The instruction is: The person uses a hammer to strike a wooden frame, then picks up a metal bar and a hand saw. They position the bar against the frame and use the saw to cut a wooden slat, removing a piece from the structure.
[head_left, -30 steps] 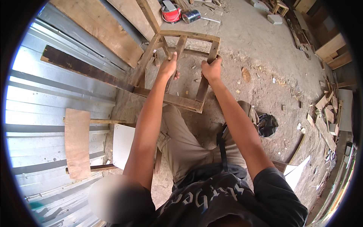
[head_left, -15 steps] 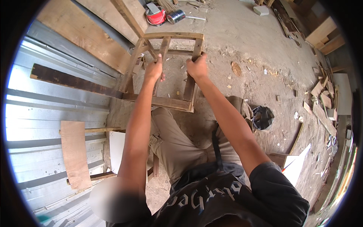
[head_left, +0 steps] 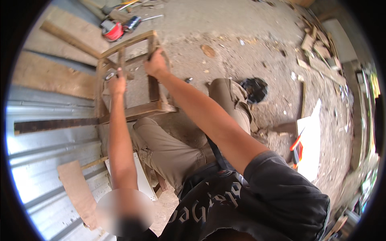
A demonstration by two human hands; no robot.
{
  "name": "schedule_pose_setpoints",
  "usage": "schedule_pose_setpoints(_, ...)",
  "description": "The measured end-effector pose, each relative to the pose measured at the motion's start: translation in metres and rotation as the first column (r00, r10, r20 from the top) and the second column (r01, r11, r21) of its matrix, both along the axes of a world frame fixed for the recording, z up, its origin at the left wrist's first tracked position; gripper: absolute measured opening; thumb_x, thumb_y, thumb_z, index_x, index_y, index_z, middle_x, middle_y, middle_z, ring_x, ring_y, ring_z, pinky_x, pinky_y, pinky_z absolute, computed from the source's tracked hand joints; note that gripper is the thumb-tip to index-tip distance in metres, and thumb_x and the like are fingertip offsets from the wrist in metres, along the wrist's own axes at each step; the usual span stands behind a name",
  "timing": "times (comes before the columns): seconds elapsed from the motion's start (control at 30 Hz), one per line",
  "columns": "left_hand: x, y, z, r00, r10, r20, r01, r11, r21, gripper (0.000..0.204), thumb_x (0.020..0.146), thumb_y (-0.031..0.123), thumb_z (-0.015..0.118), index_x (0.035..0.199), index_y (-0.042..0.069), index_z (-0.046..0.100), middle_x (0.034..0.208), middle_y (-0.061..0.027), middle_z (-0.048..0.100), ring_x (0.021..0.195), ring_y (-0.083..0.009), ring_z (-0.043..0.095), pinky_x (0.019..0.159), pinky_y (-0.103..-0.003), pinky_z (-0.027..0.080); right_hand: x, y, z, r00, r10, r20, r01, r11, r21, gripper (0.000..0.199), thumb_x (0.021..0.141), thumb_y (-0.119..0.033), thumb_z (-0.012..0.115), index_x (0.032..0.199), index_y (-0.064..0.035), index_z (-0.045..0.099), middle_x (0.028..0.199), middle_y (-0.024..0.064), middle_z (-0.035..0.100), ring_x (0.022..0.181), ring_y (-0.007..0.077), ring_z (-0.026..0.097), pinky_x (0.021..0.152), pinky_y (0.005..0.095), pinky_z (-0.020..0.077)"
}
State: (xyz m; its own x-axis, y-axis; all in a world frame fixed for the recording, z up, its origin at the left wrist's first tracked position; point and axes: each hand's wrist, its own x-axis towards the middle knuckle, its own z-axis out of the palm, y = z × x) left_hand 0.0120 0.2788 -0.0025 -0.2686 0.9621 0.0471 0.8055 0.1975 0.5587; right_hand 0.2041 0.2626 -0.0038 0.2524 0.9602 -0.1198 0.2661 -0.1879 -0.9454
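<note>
A bare wooden frame [head_left: 132, 112], built like a chair's with crossbars and long posts reaching left, stands tilted in front of my knees. My left hand [head_left: 116, 85] is closed round its middle slat [head_left: 122, 59], with the thumb along the wood. Farther right, my right hand [head_left: 157, 65] grips the side rail [head_left: 153, 89] near its far end. Both arms are stretched out forward and to the left. The fingers of both hands are partly hidden behind the wood.
Corrugated metal sheeting [head_left: 40, 150] and leaning boards [head_left: 56, 76] line the left. A red tin [head_left: 112, 31] and a metal can [head_left: 132, 24] lie beyond the frame. At right are a black plastic bag [head_left: 254, 90], an orange-handled tool [head_left: 296, 151], a white board [head_left: 311, 136] and scrap wood [head_left: 317, 46].
The view has swung to the right, so the frame and both hands now appear farther left. The frame's angle has shifted somewhat. Both hands keep their grip on it.
</note>
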Motion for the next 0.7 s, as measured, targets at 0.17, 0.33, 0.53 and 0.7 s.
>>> schedule_pose_setpoints(0.17, -0.030, 0.017, -0.019, 0.984, -0.063, -0.166, 0.085, 0.988, 0.132, 0.059, 0.097, 0.051, 0.043, 0.106, -0.003, 0.065, 0.093, -0.0255, 0.067, 0.091, -0.0402, 0.065, 0.086, -0.047, 0.049, -0.009, 0.005, 0.007, 0.997, 0.059, -0.040, -0.060, 0.998, -0.009, 0.087, 0.089, -0.036, 0.065, 0.138, 0.0125, 0.013, 0.111, 0.0369, 0.060, 0.107, 0.0508, 0.058, 0.097, 0.0481, 0.0475)
schedule_pose_setpoints(0.33, 0.002, -0.010, -0.007, 0.924, -0.133, -0.358, 0.263, 0.901, 0.346, 0.051, 0.095, 0.045, 0.056, 0.116, -0.001, 0.062, 0.107, -0.0233, 0.065, 0.106, -0.0412, 0.059, 0.097, -0.046, 0.044, 0.049, -0.012, 0.011, 0.923, 0.349, -0.165, -0.370, 0.920, -0.126, 0.088, 0.095, -0.062, 0.041, 0.139, 0.0115, 0.021, 0.108, 0.0340, 0.062, 0.088, 0.0372, 0.070, 0.073, 0.0395, 0.0596)
schedule_pose_setpoints(0.53, 0.101, -0.086, 0.032, 0.925, -0.354, 0.136, 0.355, 0.935, 0.018, 0.065, 0.092, 0.047, 0.062, 0.132, -0.003, 0.050, 0.121, -0.0262, 0.061, 0.118, -0.0314, 0.058, 0.099, -0.039, 0.045, 0.168, -0.014, -0.060, 0.614, 0.713, 0.337, -0.491, 0.680, -0.545, 0.077, 0.093, -0.062, 0.051, 0.134, 0.0027, 0.045, 0.105, 0.0232, 0.066, 0.087, 0.0262, 0.071, 0.080, 0.0383, 0.0573)
schedule_pose_setpoints(0.7, 0.118, -0.098, 0.031, 0.885, -0.350, 0.307, 0.401, 0.908, -0.119, 0.068, 0.090, 0.028, 0.066, 0.141, -0.006, 0.035, 0.106, -0.0239, 0.068, 0.100, -0.0304, 0.068, 0.092, -0.040, 0.050, 0.146, 0.052, -0.081, 0.868, 0.100, 0.486, -0.141, 0.989, 0.049, 0.088, 0.085, -0.076, 0.048, 0.130, -0.0006, 0.057, 0.106, 0.0243, 0.068, 0.113, 0.0344, 0.062, 0.100, 0.0439, 0.0450)
